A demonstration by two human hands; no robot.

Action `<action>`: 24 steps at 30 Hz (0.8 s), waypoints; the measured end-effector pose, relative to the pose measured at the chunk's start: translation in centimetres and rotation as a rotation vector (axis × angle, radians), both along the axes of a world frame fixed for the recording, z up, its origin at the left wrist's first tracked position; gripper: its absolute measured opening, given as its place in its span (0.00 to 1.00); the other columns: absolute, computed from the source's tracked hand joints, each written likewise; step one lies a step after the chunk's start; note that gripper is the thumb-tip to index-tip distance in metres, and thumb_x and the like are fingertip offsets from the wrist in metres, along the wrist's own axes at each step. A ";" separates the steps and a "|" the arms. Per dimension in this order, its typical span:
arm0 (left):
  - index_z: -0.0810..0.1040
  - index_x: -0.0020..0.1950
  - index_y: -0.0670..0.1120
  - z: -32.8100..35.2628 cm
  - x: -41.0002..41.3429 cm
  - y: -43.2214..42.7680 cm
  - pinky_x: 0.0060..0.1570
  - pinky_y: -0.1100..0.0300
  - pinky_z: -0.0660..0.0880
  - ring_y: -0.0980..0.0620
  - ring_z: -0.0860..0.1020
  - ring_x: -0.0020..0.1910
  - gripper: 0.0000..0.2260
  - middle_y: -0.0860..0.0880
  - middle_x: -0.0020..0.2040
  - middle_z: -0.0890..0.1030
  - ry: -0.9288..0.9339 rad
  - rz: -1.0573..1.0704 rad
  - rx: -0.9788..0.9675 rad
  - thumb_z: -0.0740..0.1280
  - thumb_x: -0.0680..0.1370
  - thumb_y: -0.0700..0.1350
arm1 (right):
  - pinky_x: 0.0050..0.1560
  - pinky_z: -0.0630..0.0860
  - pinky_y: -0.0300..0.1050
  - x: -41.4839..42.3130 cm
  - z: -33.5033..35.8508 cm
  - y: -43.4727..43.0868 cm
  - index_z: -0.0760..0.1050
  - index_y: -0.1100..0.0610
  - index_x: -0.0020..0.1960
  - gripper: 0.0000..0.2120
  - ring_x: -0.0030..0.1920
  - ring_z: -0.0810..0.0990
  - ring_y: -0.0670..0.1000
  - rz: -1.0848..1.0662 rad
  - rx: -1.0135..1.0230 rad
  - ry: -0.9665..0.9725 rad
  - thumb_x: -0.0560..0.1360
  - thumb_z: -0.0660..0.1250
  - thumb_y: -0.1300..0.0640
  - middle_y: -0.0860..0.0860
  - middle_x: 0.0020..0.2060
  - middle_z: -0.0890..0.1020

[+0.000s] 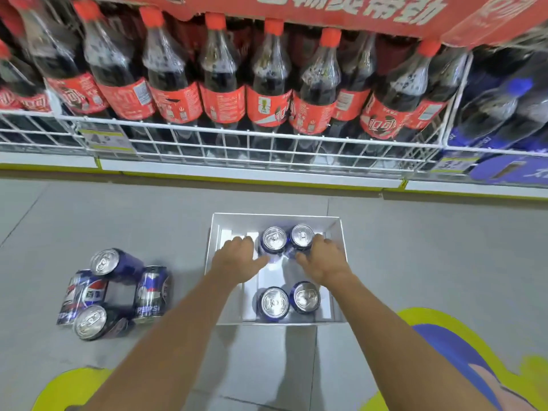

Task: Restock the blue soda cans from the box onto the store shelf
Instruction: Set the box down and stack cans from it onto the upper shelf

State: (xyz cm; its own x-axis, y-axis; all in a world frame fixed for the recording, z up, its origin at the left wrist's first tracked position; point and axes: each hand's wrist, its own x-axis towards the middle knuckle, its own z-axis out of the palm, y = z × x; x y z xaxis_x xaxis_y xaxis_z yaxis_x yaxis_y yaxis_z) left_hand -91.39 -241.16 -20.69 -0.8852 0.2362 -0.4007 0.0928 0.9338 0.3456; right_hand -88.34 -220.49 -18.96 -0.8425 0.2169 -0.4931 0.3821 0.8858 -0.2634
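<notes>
A white open box [215, 232] sits on the grey floor below the shelf. Inside stand two blue cans at the far end, one at left [274, 240] and one at right [302, 235], plus two more at the near end [274, 302] [306, 296]. My left hand [237, 258] reaches into the box beside the far left can, fingers curled around its side. My right hand [321, 259] wraps the side of the far right can. Both cans still stand on the box bottom.
Several blue cans [103, 292] lie and stand loose on the floor at left. A white wire shelf rail [237, 137] holds red-labelled cola bottles [222, 84]; blue-capped bottles [504, 114] fill the right section. Yellow floor stickers [444, 321] lie nearby.
</notes>
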 end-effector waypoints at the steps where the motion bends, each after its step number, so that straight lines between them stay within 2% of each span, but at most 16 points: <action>1: 0.76 0.62 0.45 -0.2 -0.4 0.2 0.52 0.52 0.77 0.43 0.80 0.55 0.43 0.47 0.52 0.77 -0.059 0.032 0.027 0.49 0.61 0.73 | 0.62 0.75 0.53 -0.3 -0.6 0.0 0.70 0.63 0.66 0.29 0.64 0.77 0.64 0.005 0.008 0.020 0.78 0.66 0.40 0.62 0.62 0.79; 2: 0.75 0.63 0.45 -0.7 -0.7 0.5 0.53 0.52 0.77 0.43 0.79 0.55 0.40 0.49 0.51 0.76 -0.083 0.030 0.060 0.54 0.64 0.73 | 0.61 0.75 0.53 -0.5 -1.2 0.1 0.70 0.63 0.65 0.29 0.63 0.78 0.63 0.010 0.015 0.049 0.77 0.67 0.40 0.62 0.61 0.80; 4: 0.75 0.62 0.45 -1.7 -1.3 1.3 0.53 0.52 0.77 0.44 0.79 0.54 0.30 0.50 0.50 0.75 -0.058 0.010 0.114 0.67 0.71 0.67 | 0.58 0.75 0.52 -0.7 -2.0 0.3 0.71 0.62 0.63 0.28 0.60 0.80 0.63 0.016 0.026 0.110 0.76 0.70 0.40 0.61 0.58 0.81; 6: 0.75 0.62 0.45 -2.7 -1.8 2.1 0.54 0.53 0.77 0.45 0.80 0.55 0.26 0.49 0.53 0.79 -0.002 0.014 0.162 0.73 0.71 0.60 | 0.56 0.75 0.52 -1.0 -2.6 0.6 0.72 0.62 0.61 0.28 0.58 0.81 0.62 0.022 0.021 0.162 0.74 0.72 0.41 0.60 0.55 0.82; 8: 0.75 0.63 0.46 -3.4 -2.1 2.6 0.54 0.57 0.74 0.45 0.79 0.58 0.28 0.48 0.57 0.81 0.062 0.052 0.214 0.76 0.68 0.57 | 0.55 0.77 0.52 -1.2 -3.2 0.7 0.72 0.61 0.60 0.29 0.56 0.82 0.62 0.006 -0.032 0.205 0.72 0.75 0.41 0.59 0.53 0.84; 10: 0.75 0.63 0.46 -3.5 -2.0 2.8 0.52 0.59 0.71 0.46 0.79 0.59 0.29 0.48 0.58 0.81 0.076 0.104 0.261 0.78 0.66 0.54 | 0.51 0.79 0.50 -1.1 -3.4 0.8 0.73 0.58 0.59 0.29 0.53 0.84 0.60 -0.035 -0.114 0.245 0.68 0.77 0.42 0.57 0.51 0.85; 15: 0.80 0.54 0.51 -0.1 -1.6 2.3 0.51 0.55 0.79 0.50 0.82 0.51 0.24 0.53 0.49 0.84 0.044 0.267 0.441 0.80 0.61 0.52 | 0.46 0.77 0.46 -0.1 -0.5 0.8 0.75 0.54 0.59 0.25 0.51 0.84 0.57 -0.040 -0.219 0.314 0.68 0.77 0.45 0.51 0.50 0.86; 19: 0.81 0.50 0.51 8.5 -1.4 1.3 0.48 0.54 0.80 0.52 0.83 0.47 0.23 0.54 0.45 0.85 -0.003 0.254 0.501 0.80 0.59 0.56 | 0.47 0.78 0.47 1.3 7.4 0.7 0.76 0.49 0.57 0.23 0.48 0.82 0.52 -0.012 -0.293 0.363 0.67 0.75 0.42 0.46 0.47 0.84; 24: 0.81 0.50 0.52 26.9 -0.8 -0.9 0.48 0.46 0.81 0.49 0.85 0.47 0.23 0.52 0.45 0.86 -0.099 0.213 0.588 0.82 0.58 0.51 | 0.49 0.79 0.47 2.5 25.1 0.4 0.77 0.47 0.57 0.25 0.47 0.81 0.46 -0.003 -0.345 0.368 0.65 0.77 0.38 0.43 0.47 0.83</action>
